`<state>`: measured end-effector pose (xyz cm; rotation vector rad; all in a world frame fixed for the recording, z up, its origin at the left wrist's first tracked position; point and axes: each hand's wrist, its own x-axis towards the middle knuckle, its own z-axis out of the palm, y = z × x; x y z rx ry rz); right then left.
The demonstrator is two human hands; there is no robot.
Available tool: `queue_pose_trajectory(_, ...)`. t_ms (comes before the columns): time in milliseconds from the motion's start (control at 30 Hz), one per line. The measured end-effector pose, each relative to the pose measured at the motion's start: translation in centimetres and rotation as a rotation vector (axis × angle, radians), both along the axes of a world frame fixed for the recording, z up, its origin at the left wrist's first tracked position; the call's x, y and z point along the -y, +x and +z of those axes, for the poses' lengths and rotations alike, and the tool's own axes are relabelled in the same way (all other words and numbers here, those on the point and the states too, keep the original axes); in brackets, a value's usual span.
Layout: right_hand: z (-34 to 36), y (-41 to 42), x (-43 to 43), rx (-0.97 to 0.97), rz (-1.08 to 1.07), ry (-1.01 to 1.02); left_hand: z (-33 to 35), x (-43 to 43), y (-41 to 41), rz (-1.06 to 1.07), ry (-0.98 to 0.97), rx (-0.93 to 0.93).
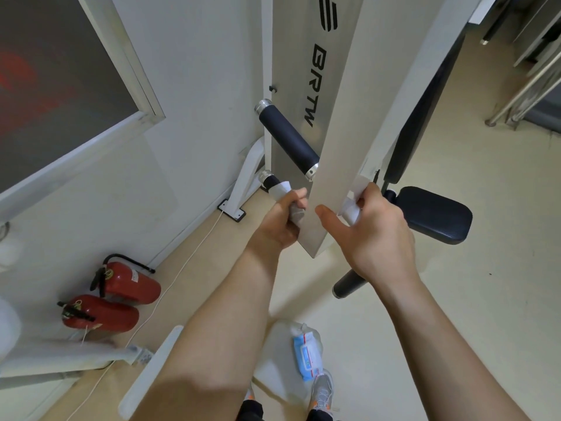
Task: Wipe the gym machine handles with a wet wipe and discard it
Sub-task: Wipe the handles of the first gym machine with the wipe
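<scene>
A white machine arm runs down the middle of the view. On its left stick out two black handles: the upper handle is bare, and the lower handle is wrapped in a white wet wipe. My left hand grips that wipe around the lower handle. On the arm's right side my right hand holds a second white wipe around a handle that is mostly hidden. Another black handle shows below my right wrist.
A blue and white wet wipe pack lies on a white container by my shoe. Two red fire extinguishers lie by the left wall. A black padded seat sits to the right. A white cord runs along the floor.
</scene>
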<state>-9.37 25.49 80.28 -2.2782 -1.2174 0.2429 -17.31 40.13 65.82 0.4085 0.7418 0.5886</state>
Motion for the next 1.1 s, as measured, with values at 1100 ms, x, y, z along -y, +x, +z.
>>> queue_pose_trajectory(1100,0.0,0.3,-1.3,0.004,0.000,-0.007,5.3,-2.9,1.8,0.228,0.035,-0.445)
